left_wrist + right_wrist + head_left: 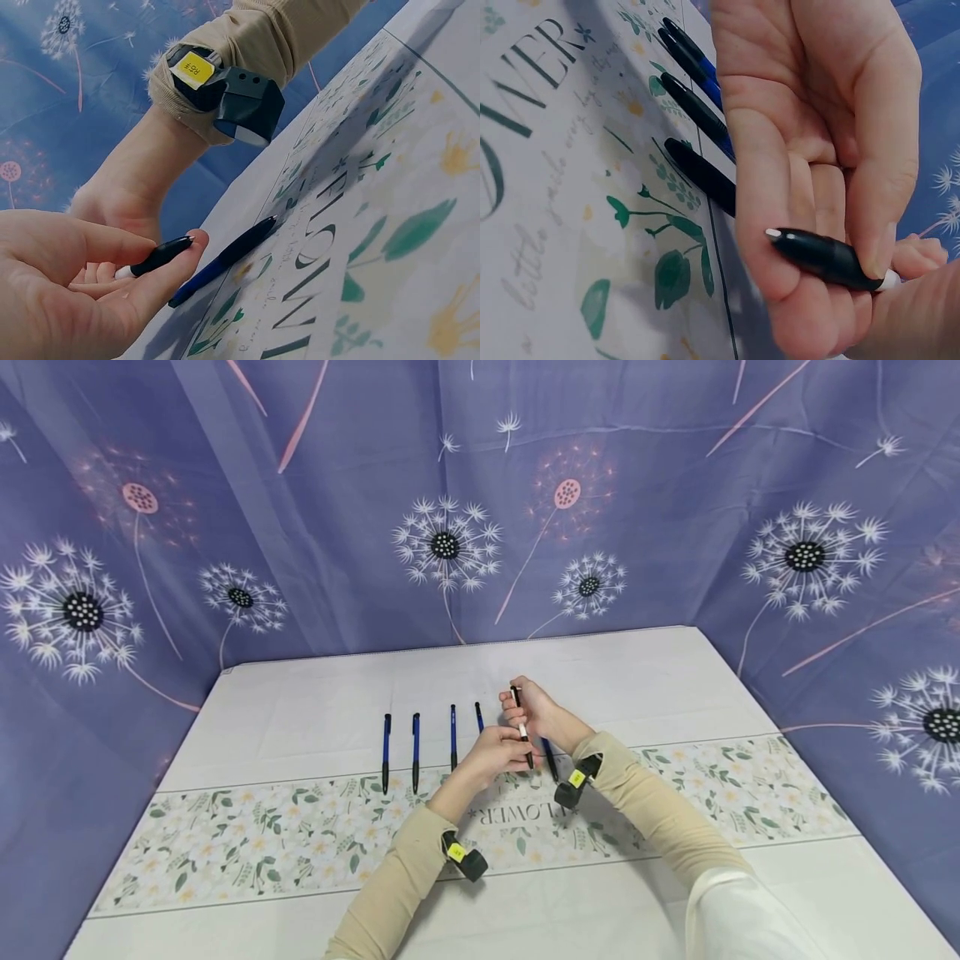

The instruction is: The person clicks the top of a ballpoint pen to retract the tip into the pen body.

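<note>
Both hands hold one ballpoint pen (522,728) with a white barrel and black ends, tilted above the table. My left hand (491,753) pinches its black grip near the writing point between thumb and fingers. Higher up the pen, my right hand (534,708) grips the barrel with curled fingers. In the left wrist view the black grip (161,253) lies between the left thumb and finger. The right wrist view shows the metal point (772,234) bare; the left hand (810,135) covers much of the right hand (900,322) there.
Several blue pens with black grips lie in a row, such as the leftmost pen (386,752). Another blue pen (550,760) lies beneath the right wrist. A floral strip (247,843) crosses the white table (300,685). Purple dandelion curtains (337,485) surround it.
</note>
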`<action>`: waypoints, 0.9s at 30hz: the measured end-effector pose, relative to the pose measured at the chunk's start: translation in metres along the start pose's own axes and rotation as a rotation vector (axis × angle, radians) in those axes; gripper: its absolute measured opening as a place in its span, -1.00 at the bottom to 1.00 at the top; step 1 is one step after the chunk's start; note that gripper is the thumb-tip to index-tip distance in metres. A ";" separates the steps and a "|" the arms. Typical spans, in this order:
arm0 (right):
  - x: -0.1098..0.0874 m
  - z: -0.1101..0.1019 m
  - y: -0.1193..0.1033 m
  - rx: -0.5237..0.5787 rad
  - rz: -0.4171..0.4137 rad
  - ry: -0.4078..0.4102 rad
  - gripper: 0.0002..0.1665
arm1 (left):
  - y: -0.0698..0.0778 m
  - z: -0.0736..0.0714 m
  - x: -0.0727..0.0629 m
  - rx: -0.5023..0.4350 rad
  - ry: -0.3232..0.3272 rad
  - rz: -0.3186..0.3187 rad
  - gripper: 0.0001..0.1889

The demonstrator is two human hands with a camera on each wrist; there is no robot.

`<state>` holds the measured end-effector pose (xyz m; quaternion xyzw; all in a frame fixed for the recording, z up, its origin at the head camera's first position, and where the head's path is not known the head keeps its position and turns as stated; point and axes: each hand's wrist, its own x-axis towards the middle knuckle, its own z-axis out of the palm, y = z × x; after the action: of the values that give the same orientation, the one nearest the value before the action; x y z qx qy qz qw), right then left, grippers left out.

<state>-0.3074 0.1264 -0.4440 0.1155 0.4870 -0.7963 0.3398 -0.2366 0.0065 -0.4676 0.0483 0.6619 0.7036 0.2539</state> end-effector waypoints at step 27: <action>-0.001 -0.001 0.001 0.092 0.042 -0.151 -0.56 | -0.002 0.002 -0.002 -0.034 -0.038 -0.011 -0.77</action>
<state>-0.3061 0.1277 -0.4447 0.0810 0.4203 -0.8171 0.3863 -0.2334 0.0079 -0.4683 0.0539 0.6453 0.7122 0.2712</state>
